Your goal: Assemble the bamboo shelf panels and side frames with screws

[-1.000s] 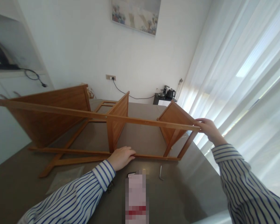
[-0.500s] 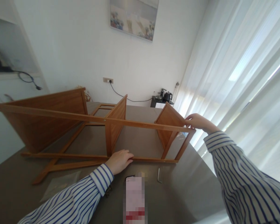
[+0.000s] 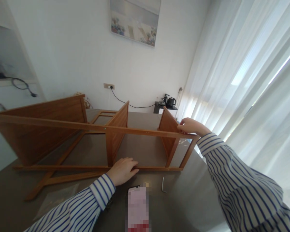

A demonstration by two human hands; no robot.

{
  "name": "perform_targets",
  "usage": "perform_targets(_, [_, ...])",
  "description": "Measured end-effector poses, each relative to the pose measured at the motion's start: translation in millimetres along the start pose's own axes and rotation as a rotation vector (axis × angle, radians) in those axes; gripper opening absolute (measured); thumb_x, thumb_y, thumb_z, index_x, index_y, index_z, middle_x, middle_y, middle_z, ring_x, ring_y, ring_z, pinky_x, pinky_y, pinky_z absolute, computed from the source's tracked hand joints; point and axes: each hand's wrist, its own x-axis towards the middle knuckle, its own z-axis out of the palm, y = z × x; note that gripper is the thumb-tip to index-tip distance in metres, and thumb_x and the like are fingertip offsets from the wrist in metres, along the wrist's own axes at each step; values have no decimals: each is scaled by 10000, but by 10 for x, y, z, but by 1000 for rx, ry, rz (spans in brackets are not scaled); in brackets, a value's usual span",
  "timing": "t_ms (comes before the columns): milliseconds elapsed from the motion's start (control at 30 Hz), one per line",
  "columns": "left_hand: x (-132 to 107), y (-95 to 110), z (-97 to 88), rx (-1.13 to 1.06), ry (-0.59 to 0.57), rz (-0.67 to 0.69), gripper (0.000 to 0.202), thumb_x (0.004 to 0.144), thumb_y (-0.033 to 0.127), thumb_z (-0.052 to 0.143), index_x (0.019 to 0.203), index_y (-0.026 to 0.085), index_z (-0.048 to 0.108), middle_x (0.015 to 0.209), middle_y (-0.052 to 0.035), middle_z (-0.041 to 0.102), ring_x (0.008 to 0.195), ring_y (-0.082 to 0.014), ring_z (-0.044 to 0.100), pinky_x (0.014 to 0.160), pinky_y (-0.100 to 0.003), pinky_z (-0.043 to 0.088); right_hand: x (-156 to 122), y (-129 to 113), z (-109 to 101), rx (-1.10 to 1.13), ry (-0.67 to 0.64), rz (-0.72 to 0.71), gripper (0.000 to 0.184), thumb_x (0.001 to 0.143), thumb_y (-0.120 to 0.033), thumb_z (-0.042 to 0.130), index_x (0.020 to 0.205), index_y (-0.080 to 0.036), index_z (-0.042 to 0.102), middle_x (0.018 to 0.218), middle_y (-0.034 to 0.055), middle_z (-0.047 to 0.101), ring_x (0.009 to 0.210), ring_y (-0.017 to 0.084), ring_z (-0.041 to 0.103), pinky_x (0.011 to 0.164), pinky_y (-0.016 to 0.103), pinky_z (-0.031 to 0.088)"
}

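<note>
A brown wooden shelf unit (image 3: 70, 124) lies on its side on the table, its long side rails running across the view. Three shelf boards stand crosswise between the rails. At the right, my right hand (image 3: 189, 125) has its fingers curled over the edge of the end shelf board (image 3: 168, 133), just above the upper rail; its fingertips are partly hidden. My left hand (image 3: 122, 170) is closed over the lower rail (image 3: 152, 169), near the foot of the middle board (image 3: 119, 133). An L-shaped hex key (image 3: 162, 185) lies on the table in front of the rail.
A phone (image 3: 137, 206), its screen blurred, lies on the grey table (image 3: 183, 206) before me. A clear plastic bag (image 3: 56, 198) and small dark hardware (image 3: 109, 204) lie by my left sleeve. Another wooden frame (image 3: 44, 185) lies beneath the unit. Curtains (image 3: 232, 64) hang at the right.
My right hand has moved left along the upper rail, from near its end to the end shelf board. That board has shifted and stands less slanted. My left hand keeps its place on the rail.
</note>
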Motion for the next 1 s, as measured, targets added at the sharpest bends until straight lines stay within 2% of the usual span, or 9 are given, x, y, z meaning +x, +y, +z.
perform_targets(167, [96, 120, -98, -90, 59, 11, 399, 903, 430, 383, 1123, 200, 624, 1086, -96, 649, 1009, -230, 589, 882, -342, 420, 48, -91, 42, -21, -11, -12, 242, 754, -326, 542, 755, -119, 667, 687, 75, 672, 604, 165, 599, 588, 254, 432])
perform_targets(333, [279, 326, -84, -168, 65, 27, 370, 900, 403, 395, 1085, 192, 636, 1014, -81, 679, 941, -214, 615, 810, -313, 442, -11, -142, 65, -49, 18, -26, 257, 733, -356, 548, 728, -129, 667, 751, 82, 678, 651, 175, 604, 580, 245, 413])
perform_targets(467, [528, 531, -58, -267, 75, 34, 396, 895, 427, 401, 1112, 177, 619, 995, -83, 694, 889, -212, 637, 760, -305, 457, -101, -146, 70, -71, 31, -41, 289, 745, -389, 535, 715, -134, 667, 755, 85, 675, 661, 183, 605, 581, 250, 410])
perform_targets(633, [899, 742, -65, -403, 147, 0, 520, 860, 515, 433, 1229, 163, 535, 1049, -107, 684, 904, -231, 650, 787, -321, 472, -162, -136, 86, -79, 50, -36, 290, 735, -395, 535, 751, -144, 678, 784, 99, 690, 697, 213, 622, 593, 268, 423])
perform_targets(833, [1134, 864, -22, -462, 235, 43, 550, 837, 401, 513, 1345, 220, 400, 1165, -91, 646, 935, -236, 655, 825, -333, 474, -204, -128, 82, -28, 26, -33, 275, 740, -376, 511, 686, -166, 680, 744, 85, 706, 689, 214, 638, 584, 273, 436])
perform_targets(1000, [1196, 912, -48, -457, 234, 109, 466, 836, 436, 515, 1248, 223, 468, 1151, -95, 649, 952, -260, 653, 826, -349, 472, -251, -121, 53, 56, -27, -39, 241, 743, -335, 503, 667, -176, 668, 680, 54, 709, 652, 188, 647, 574, 257, 450])
